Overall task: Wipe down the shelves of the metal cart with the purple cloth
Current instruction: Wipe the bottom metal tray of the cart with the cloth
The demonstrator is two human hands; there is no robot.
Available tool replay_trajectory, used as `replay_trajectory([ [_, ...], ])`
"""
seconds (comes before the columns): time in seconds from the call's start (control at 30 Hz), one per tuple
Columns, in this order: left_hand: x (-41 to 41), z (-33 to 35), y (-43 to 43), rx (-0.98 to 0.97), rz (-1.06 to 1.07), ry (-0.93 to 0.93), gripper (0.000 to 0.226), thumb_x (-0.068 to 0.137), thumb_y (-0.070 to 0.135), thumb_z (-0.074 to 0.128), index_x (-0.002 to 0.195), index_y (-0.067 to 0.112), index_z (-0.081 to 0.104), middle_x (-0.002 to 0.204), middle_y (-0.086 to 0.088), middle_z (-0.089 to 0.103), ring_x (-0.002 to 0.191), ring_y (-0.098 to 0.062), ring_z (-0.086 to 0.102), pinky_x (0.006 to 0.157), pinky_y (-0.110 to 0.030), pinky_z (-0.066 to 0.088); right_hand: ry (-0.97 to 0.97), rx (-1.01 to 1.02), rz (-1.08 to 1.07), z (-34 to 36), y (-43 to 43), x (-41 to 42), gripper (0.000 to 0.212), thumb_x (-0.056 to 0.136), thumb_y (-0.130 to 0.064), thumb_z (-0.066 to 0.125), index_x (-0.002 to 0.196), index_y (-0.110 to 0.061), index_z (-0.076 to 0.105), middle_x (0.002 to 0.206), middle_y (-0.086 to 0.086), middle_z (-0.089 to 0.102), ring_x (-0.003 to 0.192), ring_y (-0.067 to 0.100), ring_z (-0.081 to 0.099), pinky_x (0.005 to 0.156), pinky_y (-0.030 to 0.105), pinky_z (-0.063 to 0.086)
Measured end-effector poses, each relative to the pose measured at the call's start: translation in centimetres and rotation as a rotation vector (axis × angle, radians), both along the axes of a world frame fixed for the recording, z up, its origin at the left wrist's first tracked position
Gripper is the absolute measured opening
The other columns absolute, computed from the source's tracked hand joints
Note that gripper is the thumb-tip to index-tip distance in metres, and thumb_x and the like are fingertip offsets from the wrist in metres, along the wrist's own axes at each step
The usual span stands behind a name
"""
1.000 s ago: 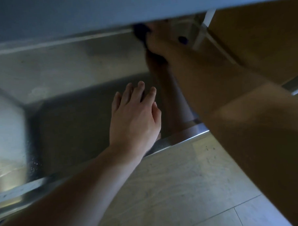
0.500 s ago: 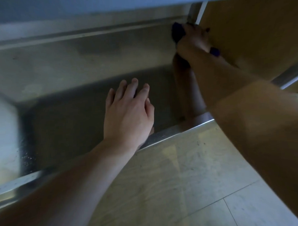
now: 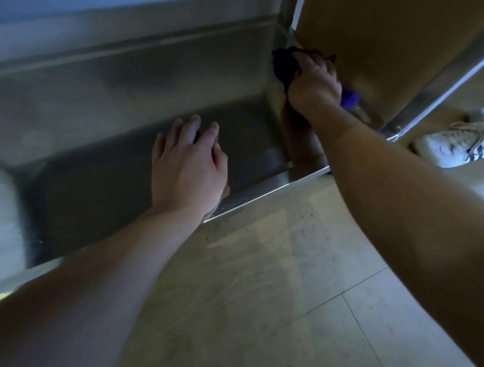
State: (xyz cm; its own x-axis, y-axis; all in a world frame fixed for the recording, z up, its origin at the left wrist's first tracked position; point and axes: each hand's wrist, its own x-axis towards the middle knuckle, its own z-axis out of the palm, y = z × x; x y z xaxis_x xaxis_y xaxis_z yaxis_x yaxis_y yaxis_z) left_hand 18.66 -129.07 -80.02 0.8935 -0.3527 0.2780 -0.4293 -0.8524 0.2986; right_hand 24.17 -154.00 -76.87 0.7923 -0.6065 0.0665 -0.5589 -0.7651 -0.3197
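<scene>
Purple cloth, one, in right hand

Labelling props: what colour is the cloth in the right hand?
Purple cloth, dark in shadow, brighter at its lower tail; head view.

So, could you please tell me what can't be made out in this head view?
- Purple cloth: mostly bunched inside the right hand, so its extent is hidden.
- Left hand: the palm's contact with the shelf is hidden beneath it.
- Cart's upper shelves: cut off by the top edge.
</scene>
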Motion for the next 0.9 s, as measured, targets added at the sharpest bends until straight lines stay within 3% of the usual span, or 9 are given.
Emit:
replay_trajectory([
  [0.13, 0.3, -0.1, -0.1, -0.013, -0.009, -0.005, 0.042, 0.095, 0.033, 0.037, 0.132, 0.027, 0.054, 0.141, 0.0, 0.047, 0.133, -0.025, 0.04, 0.111, -0.049, 0.029, -0.074, 0.021, 0.313, -0.6, 6.2, -1.7, 0.047, 0.099, -0.024, 0.04, 0.145, -0.034, 0.036, 0.151, 0.0, 0.036, 0.139, 0.026, 0.033, 0.11, 0.046, 0.035],
  [0.23, 0.4, 0.0, 0.1, -0.035, -0.013, -0.011, 0.041, 0.095, 0.034, 0.038, 0.131, 0.026, 0.055, 0.14, -0.001, 0.048, 0.131, -0.025, 0.041, 0.109, -0.05, 0.031, -0.086, 0.008, 0.459, -1.2, 7.4, -4.1, 0.046, 0.101, -0.029, 0.036, 0.147, -0.038, 0.033, 0.154, -0.004, 0.033, 0.144, 0.025, 0.027, 0.114, 0.048, 0.03],
  [0.5, 0.2, 0.1, -0.6, -0.04, 0.007, -0.005, 0.04, 0.093, 0.033, 0.041, 0.13, 0.027, 0.055, 0.141, 0.0, 0.046, 0.128, -0.027, 0.041, 0.11, -0.048, 0.029, -0.034, -0.039, -0.009, -0.5, -1.2, -7.4, 0.051, 0.099, -0.027, 0.042, 0.148, -0.035, 0.031, 0.156, 0.002, 0.03, 0.146, 0.03, 0.019, 0.115, 0.056, 0.024],
  [0.57, 0.3, 0.1, -0.8, -0.037, 0.004, -0.014, 0.04, 0.093, 0.032, 0.041, 0.129, 0.026, 0.056, 0.14, -0.001, 0.047, 0.128, -0.027, 0.042, 0.109, -0.048, 0.03, -0.022, 0.002, 0.03, -0.2, 0.8, -7.1, 0.052, 0.098, -0.025, 0.043, 0.148, -0.035, 0.031, 0.156, 0.001, 0.03, 0.146, 0.029, 0.02, 0.114, 0.054, 0.028],
  [0.73, 0.4, 0.2, -0.6, -0.042, -0.006, -0.041, 0.041, 0.093, 0.031, 0.041, 0.129, 0.024, 0.058, 0.137, -0.004, 0.05, 0.125, -0.028, 0.045, 0.108, -0.048, 0.033, -0.003, -0.028, 0.473, -0.5, 4.6, -7.9, 0.047, 0.102, -0.029, 0.038, 0.147, -0.041, 0.03, 0.156, -0.003, 0.031, 0.146, 0.025, 0.023, 0.115, 0.05, 0.025],
  [0.9, 0.4, 0.1, -1.1, -0.038, 0.003, -0.035, 0.04, 0.091, 0.031, 0.041, 0.127, 0.025, 0.058, 0.137, -0.003, 0.05, 0.126, -0.028, 0.045, 0.109, -0.048, 0.031, 0.014, -0.04, 0.033, 0.1, -2.5, -9.3, 0.052, 0.098, -0.028, 0.041, 0.148, -0.039, 0.031, 0.157, -0.002, 0.028, 0.144, 0.029, 0.024, 0.114, 0.05, 0.028],
])
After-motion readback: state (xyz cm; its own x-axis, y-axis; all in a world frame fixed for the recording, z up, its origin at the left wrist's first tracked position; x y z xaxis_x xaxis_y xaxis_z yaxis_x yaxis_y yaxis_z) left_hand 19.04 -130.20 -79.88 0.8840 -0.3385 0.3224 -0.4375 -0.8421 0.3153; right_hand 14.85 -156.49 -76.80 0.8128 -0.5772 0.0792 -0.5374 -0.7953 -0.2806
